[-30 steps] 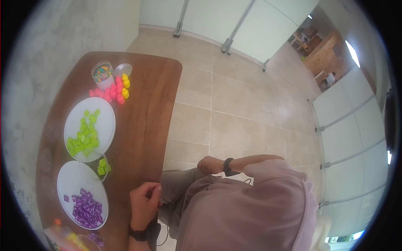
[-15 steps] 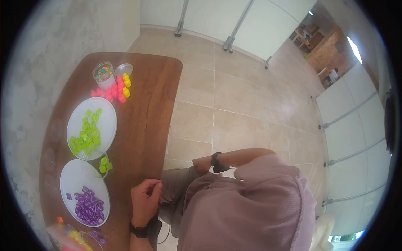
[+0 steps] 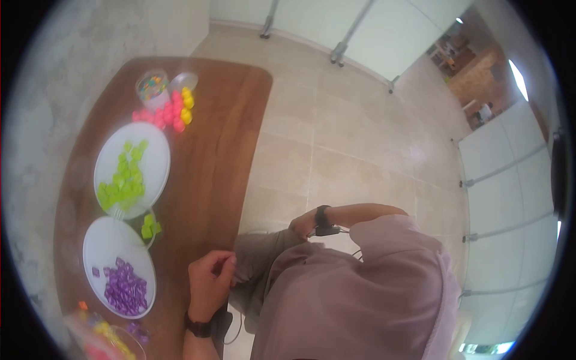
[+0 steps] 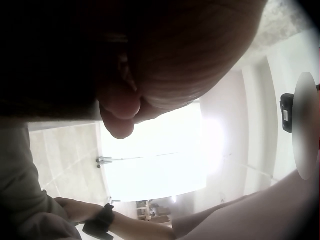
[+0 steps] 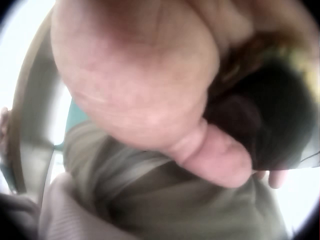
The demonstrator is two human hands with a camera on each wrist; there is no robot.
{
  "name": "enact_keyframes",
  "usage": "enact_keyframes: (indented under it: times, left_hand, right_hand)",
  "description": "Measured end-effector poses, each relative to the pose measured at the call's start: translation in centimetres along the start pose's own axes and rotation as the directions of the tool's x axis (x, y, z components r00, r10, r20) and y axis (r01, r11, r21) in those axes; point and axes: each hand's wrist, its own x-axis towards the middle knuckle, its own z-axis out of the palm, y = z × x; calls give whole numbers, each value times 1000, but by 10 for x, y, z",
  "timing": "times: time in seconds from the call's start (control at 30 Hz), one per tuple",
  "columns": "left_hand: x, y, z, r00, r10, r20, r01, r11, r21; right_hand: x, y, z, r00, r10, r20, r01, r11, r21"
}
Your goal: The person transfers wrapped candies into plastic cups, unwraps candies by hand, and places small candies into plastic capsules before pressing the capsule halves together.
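My left hand (image 3: 210, 285) rests at the table's near edge, fingers loosely curled and holding nothing. Nearest to it is a white oval plate (image 3: 108, 240) with a pile of small purple pieces (image 3: 126, 288). My right hand (image 3: 304, 224) lies over the trousered leg, away from the table, with the fingers partly hidden. In the right wrist view its thumb (image 5: 220, 160) points down over the grey trousers (image 5: 150, 195); the inside of the hand is in shadow. Dark wristbands (image 3: 199, 327) sit on both wrists.
Another white plate (image 3: 157, 180) holds bright green pieces (image 3: 123, 180). A clear cup with green cubes (image 3: 150, 227) lies between the plates. Pink figures (image 3: 168, 114), yellow figures (image 3: 188, 105) and a jar of coloured bits (image 3: 153, 90) stand at the far end. Coloured pieces (image 3: 111, 336) lie bottom left.
The head view has shifted, so the table and plates appear slightly higher. My right hand has moved slightly along the leg. The left hand stays at the table edge.
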Motion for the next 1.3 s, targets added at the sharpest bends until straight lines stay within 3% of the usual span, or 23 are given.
enact_keyframes:
  times: [0.03,0.07,0.1,0.13,0.17,0.23,0.3,0.37,0.43,0.47,0.57,0.6,0.67,0.7,0.77,1.03,1.1,1.17,1.23,1.27,1.3]
  left_hand:
    - [-2,-1,-1,999,-32,-21,33,999,1]
    - [-3,-2,-1,1000,-14,-12,14,1000,11]
    - [-1,-2,-2,1000,13,-7,-13,1000,21]
    - [-1,-1,-4,999,-21,-40,22,1000,21]
    - [-2,0,-4,1000,-10,-13,10,1000,28]
    - [-4,-2,-7,1000,-21,3,21,1000,22]
    - [0,2,-3,1000,19,12,-19,1000,15]
    - [2,3,-3,1000,20,12,-20,1000,5]
    - [-1,3,-3,1000,9,20,-9,1000,5]
    - [0,3,-3,1000,11,17,-11,1000,7]
    - [-1,6,-2,1000,6,10,-6,1000,8]
    - [0,8,-2,1000,5,11,-5,1000,12]
    - [0,4,0,999,32,-9,-32,999,13]
    - [0,2,0,997,69,-22,-69,998,13]
    - [1,5,4,996,85,-23,-84,996,18]
    - [1,10,2,995,97,1,-97,993,69]
    - [2,5,4,981,193,-17,-192,979,68]
    - [3,2,2,979,204,-18,-203,977,68]
    - [3,0,2,978,208,-19,-206,976,65]
    - [4,-1,1,975,220,-25,-218,974,65]
    - [3,-2,0,973,230,-32,-227,972,66]
  right_hand:
    - [7,3,12,996,-15,-84,30,984,177]
    - [23,36,21,999,16,47,-30,951,308]
    - [7,43,12,984,-170,59,164,982,93]
    - [-17,28,-7,930,-351,113,363,925,-111]
    - [-69,-34,-32,974,168,151,-191,970,150]
    - [-127,-81,-67,902,388,186,-425,875,233]
    - [-156,-81,-87,886,416,203,-463,792,399]
    - [-171,-72,-97,935,336,112,-309,618,723]
    - [-169,-77,-96,963,262,-59,-77,480,874]
    - [-160,-70,-95,977,190,-100,27,353,935]
    - [-134,-70,-82,969,23,-247,235,237,943]
    - [-119,-72,-76,971,15,-239,229,238,944]
    - [-89,-74,-61,930,30,-366,366,2,931]
    - [-80,-73,-56,934,29,-355,355,-2,935]
    - [-75,-70,-53,923,-105,-369,349,-172,921]
    - [-51,-92,-54,928,-107,-356,323,-237,916]
    - [-49,-93,-55,914,-149,-378,335,-248,909]
    - [-48,-91,-58,920,-177,-349,307,-228,924]
    - [-49,-95,-58,932,-110,-345,334,-110,936]
    - [-47,-93,-58,934,-110,-340,329,-109,938]
    - [-47,-89,-58,954,-29,-297,298,57,953]
